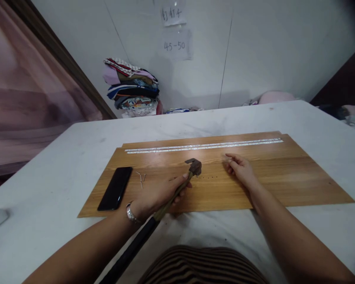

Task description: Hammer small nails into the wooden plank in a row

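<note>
My left hand is wrapped round the shaft of a claw hammer, just below its rusty head. The hammer's dark grip slants down toward my body. Its head sits over the middle of a wooden board, beside a short row of small dark dots. To the right of the dots, my right hand hovers over the board with its fingers curled and the thumb close to the index finger. Whatever may be between those fingertips is too small to make out. Several loose nails lie on the board left of the hammer.
A black phone rests on the board's left end. Two long pale strips run along its back part. Under the board is a white-covered table. Folded clothes are stacked behind it, and paper notes hang on the wall.
</note>
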The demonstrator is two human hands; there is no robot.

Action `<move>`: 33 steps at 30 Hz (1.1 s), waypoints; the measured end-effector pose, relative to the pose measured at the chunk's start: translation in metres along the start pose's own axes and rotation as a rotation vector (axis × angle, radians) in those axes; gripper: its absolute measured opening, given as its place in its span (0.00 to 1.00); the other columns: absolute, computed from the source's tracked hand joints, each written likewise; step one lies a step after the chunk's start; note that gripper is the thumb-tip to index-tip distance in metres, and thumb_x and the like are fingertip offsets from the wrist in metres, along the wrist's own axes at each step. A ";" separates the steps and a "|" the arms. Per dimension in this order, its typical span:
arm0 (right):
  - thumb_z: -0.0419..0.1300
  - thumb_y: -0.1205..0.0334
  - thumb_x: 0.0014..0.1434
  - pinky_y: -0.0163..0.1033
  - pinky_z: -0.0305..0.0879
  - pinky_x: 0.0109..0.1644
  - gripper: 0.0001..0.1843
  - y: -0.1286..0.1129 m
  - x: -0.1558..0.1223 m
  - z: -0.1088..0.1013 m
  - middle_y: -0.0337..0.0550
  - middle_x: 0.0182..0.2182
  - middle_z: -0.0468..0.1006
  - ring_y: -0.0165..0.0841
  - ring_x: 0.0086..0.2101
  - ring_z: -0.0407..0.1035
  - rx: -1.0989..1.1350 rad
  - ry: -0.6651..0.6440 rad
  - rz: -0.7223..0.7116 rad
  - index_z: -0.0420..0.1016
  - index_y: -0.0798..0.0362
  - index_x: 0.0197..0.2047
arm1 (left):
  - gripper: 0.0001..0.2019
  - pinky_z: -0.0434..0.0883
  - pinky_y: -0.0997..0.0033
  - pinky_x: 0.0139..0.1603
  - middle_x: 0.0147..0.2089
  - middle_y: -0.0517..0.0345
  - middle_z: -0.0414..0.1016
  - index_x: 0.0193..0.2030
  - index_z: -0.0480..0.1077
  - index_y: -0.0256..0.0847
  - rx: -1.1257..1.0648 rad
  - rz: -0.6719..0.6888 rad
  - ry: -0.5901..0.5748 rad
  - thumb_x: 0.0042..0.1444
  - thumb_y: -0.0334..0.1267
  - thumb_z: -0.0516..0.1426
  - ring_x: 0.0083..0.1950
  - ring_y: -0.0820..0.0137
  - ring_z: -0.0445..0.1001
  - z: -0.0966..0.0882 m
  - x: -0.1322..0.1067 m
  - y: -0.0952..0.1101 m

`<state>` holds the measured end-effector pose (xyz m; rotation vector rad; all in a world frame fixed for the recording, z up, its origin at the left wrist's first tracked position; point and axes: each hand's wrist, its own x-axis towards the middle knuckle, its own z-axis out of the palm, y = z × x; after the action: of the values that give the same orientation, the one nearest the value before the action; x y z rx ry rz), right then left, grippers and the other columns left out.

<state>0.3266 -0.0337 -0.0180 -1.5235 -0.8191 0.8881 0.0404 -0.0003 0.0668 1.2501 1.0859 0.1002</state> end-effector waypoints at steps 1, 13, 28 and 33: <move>0.59 0.54 0.45 0.32 0.55 0.20 0.25 -0.001 0.000 0.000 0.33 0.17 0.68 0.25 0.17 0.60 0.002 -0.004 0.002 0.74 0.58 0.46 | 0.27 0.54 0.75 0.20 0.25 0.62 0.62 0.42 0.69 0.38 -0.003 0.000 -0.007 0.58 0.62 0.47 0.22 0.77 0.59 0.000 0.000 0.000; 0.59 0.55 0.46 0.32 0.54 0.20 0.24 0.001 0.001 -0.001 0.33 0.17 0.69 0.25 0.17 0.61 -0.012 -0.013 -0.014 0.74 0.57 0.46 | 0.27 0.54 0.74 0.21 0.26 0.62 0.62 0.40 0.69 0.37 -0.026 -0.006 -0.016 0.57 0.62 0.47 0.23 0.78 0.58 0.004 0.005 -0.004; 0.58 0.54 0.45 0.32 0.53 0.20 0.26 0.000 0.001 -0.002 0.33 0.18 0.68 0.26 0.17 0.61 -0.035 -0.021 -0.008 0.73 0.58 0.47 | 0.27 0.56 0.74 0.21 0.25 0.64 0.60 0.41 0.68 0.36 0.004 0.002 -0.030 0.58 0.62 0.47 0.22 0.78 0.58 0.005 0.008 -0.009; 0.58 0.55 0.46 0.32 0.54 0.20 0.26 0.001 0.001 -0.002 0.33 0.18 0.68 0.26 0.17 0.61 -0.040 -0.016 -0.008 0.73 0.58 0.47 | 0.29 0.56 0.75 0.21 0.27 0.63 0.62 0.42 0.68 0.37 0.040 0.010 -0.015 0.57 0.64 0.46 0.23 0.78 0.59 0.000 0.003 -0.001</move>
<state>0.3288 -0.0334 -0.0194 -1.5489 -0.8591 0.8837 0.0415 0.0004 0.0642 1.2905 1.0732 0.0771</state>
